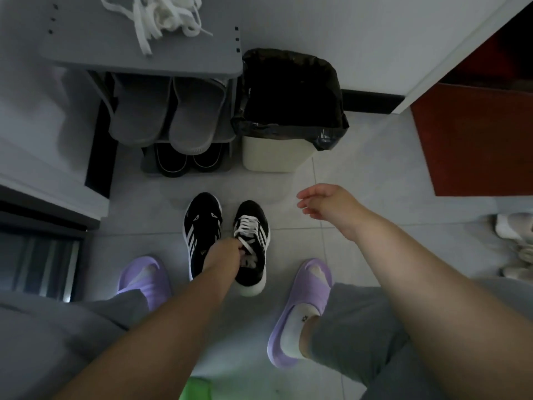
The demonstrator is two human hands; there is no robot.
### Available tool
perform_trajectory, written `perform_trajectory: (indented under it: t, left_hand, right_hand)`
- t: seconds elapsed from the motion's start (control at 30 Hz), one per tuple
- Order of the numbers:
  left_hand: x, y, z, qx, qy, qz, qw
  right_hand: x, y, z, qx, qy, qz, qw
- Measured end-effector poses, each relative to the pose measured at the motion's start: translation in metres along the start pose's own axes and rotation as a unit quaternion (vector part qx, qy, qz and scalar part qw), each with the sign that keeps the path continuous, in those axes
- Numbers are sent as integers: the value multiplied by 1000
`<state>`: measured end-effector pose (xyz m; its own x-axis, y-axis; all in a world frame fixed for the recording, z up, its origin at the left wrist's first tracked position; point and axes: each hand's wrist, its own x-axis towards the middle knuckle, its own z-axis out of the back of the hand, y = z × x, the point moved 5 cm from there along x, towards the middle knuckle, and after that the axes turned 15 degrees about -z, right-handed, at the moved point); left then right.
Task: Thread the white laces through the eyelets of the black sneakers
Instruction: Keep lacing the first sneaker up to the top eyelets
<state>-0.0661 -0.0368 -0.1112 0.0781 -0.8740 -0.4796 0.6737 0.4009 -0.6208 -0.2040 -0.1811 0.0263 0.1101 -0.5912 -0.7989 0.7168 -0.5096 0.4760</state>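
Note:
Two black sneakers with white stripes stand side by side on the floor tiles. The left sneaker (pixel 202 226) has no lace in its eyelets. White laces run through the right sneaker (pixel 252 226). My left hand (pixel 223 252) grips the right sneaker at its tongue and collar, fingers curled into the opening. My right hand (pixel 326 204) hovers in the air to the right of the sneakers, fingers loosely curved, holding nothing. A tangle of loose white laces (pixel 155 17) lies on top of the grey shoe rack (pixel 115 53).
Grey slippers (pixel 167 114) and dark shoes sit on the rack's lower shelves. A bin with a black bag (pixel 288 111) stands right of the rack. My feet wear purple slides (pixel 300 307). Pale shoes (pixel 516 246) lie at the right edge.

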Motion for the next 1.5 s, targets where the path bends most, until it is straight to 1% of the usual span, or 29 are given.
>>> perform_trajectory:
  t: [0.07, 0.13, 0.2, 0.3, 0.4, 0.43, 0.5, 0.57, 0.67, 0.73, 0.83, 0.97, 1.1, 1.2, 1.33, 1.5]
  left_hand:
    - [-4, -13, 19, 23, -52, -5, 998]
    - [-14, -30, 39, 32, -89, -20, 995]
    - [-27, -53, 60, 51, -114, -61, 990]
    - [-57, -95, 92, 72, -145, -139, 977]
    - [-102, -131, 122, 93, -186, -203, 957]
    - [-118, -140, 132, 93, -206, -220, 949]
    - [-151, -153, 156, 82, -252, -250, 931]
    - [-181, -161, 178, 68, -276, -256, 924]
    - [-219, -164, 194, -2, -255, -259, 932]
    - [-240, -161, 195, -55, -245, -240, 938]
    - [-263, -160, 190, -66, -263, -193, 943]
    - [-279, -164, 180, 4, -301, -166, 939]
    - [-284, -162, 170, 10, -332, -174, 927]
    - [-288, -158, 155, 15, -319, -179, 931]
    - [-288, -156, 137, 50, -302, -174, 936]
    - [-290, -163, 128, 59, -295, -189, 935]
  right_hand:
    - [-12, -10, -15, -28, 18, -9, 999]
    - [-25, -17, -32, -112, 37, -3, 993]
    - [-38, -15, -41, -190, 25, 20, 981]
    - [-70, 5, -39, -266, -47, 63, 961]
    - [-115, 37, -33, -346, -151, 150, 914]
    - [-129, 46, -30, -347, -178, 170, 905]
    - [-158, 61, -24, -315, -211, 203, 903]
    - [-188, 70, -20, -280, -230, 267, 893]
    - [-233, 68, -21, -241, -228, 352, 875]
    - [-255, 59, -25, -229, -228, 393, 861]
    - [-275, 45, -35, -226, -219, 432, 846]
    - [-276, 24, -51, -231, -201, 439, 845]
    - [-277, 18, -54, -193, -200, 444, 852]
    - [-276, 7, -65, -200, -185, 433, 859]
    - [-266, -14, -68, -202, -159, 396, 881]
    - [-264, -20, -65, -197, -131, 390, 890]
